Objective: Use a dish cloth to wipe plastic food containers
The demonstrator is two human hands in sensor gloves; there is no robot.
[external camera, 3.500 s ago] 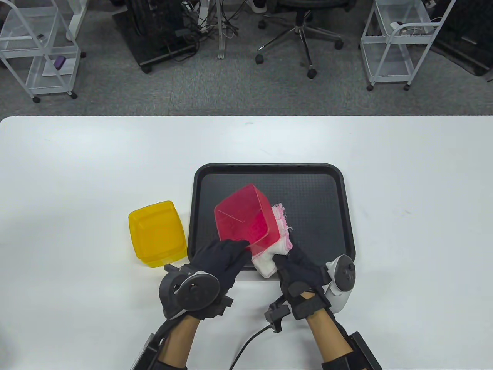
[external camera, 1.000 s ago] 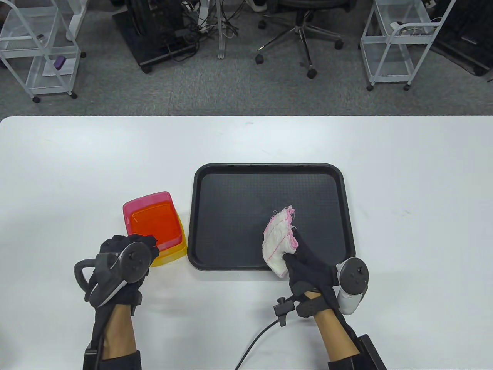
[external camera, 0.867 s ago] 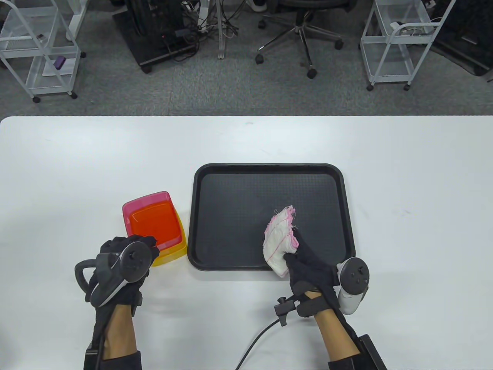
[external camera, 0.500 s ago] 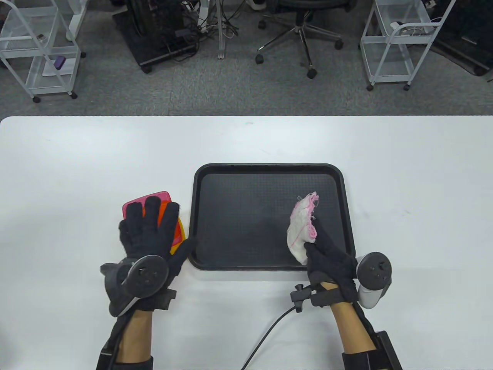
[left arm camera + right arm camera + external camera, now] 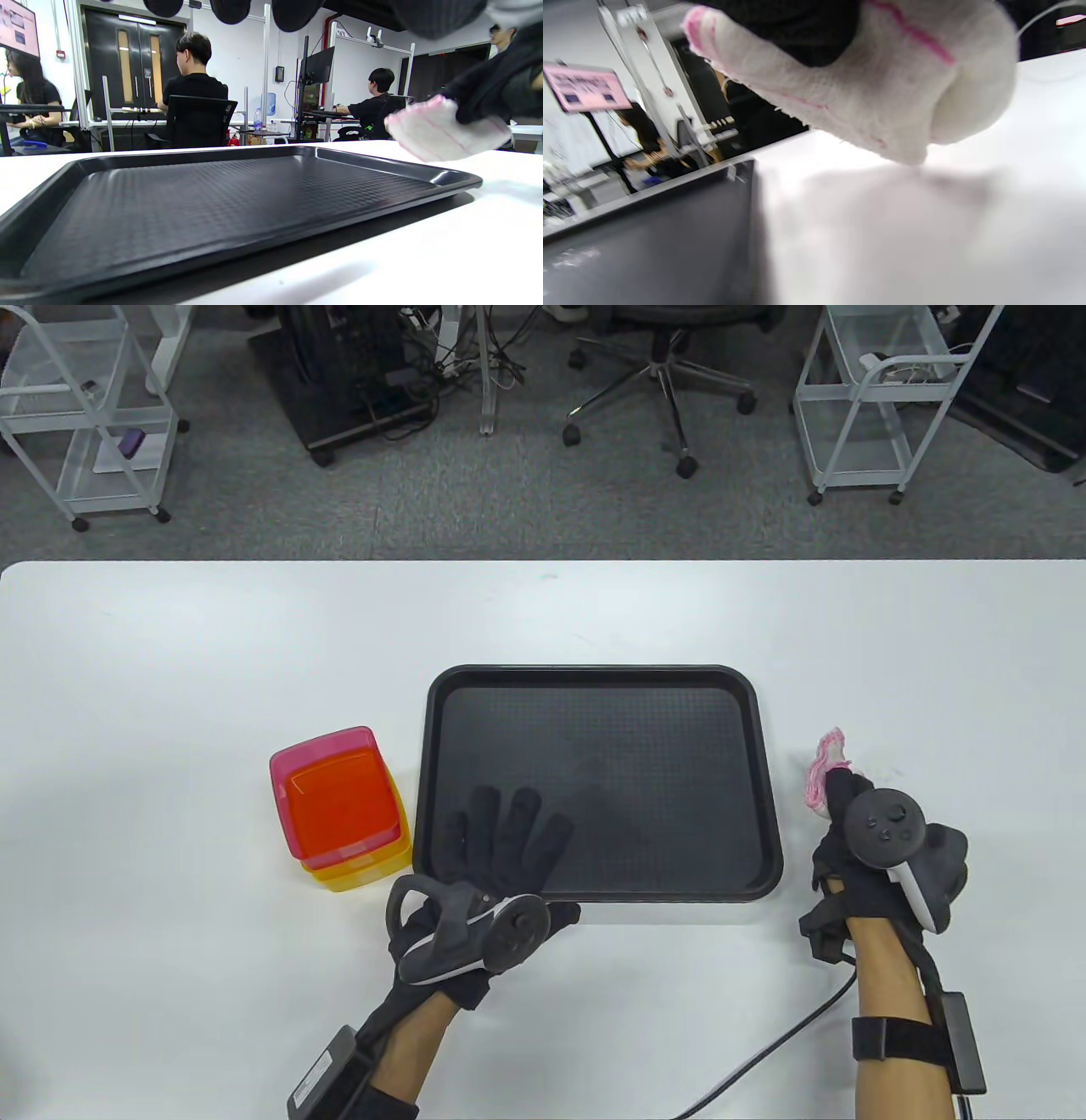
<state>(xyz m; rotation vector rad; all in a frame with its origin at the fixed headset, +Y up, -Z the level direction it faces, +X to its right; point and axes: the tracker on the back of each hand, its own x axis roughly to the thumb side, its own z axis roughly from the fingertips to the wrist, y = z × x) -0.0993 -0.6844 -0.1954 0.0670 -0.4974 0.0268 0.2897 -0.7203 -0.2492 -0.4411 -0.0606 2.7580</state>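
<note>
**Containers stacked, cloth carried off the tray**

The pink container (image 5: 333,796) sits nested in the yellow container (image 5: 361,872) on the tabletop (image 5: 170,687), just left of the black tray (image 5: 594,675). Seconds earlier the pink one was held tilted over the tray with the cloth against its side; it has since been set down into the yellow one and let go.

The left hand (image 5: 501,848), which half a second ago lay on the stack, has crossed to the tray's near left corner, its fingers (image 5: 482,814) straight, spread apart and holding nothing.

The right hand (image 5: 857,848) has swung from over the tray to the tabletop just right of it, fingers clamped on the bunched white-and-pink dish cloth (image 5: 821,774). The right wrist view shows the cloth (image 5: 874,97) hanging just above the white surface, not yet resting on it.

With both containers stacked and released and the tray bare, the wiping looks finished or close to it; putting the cloth down appears to be what remains.
</note>
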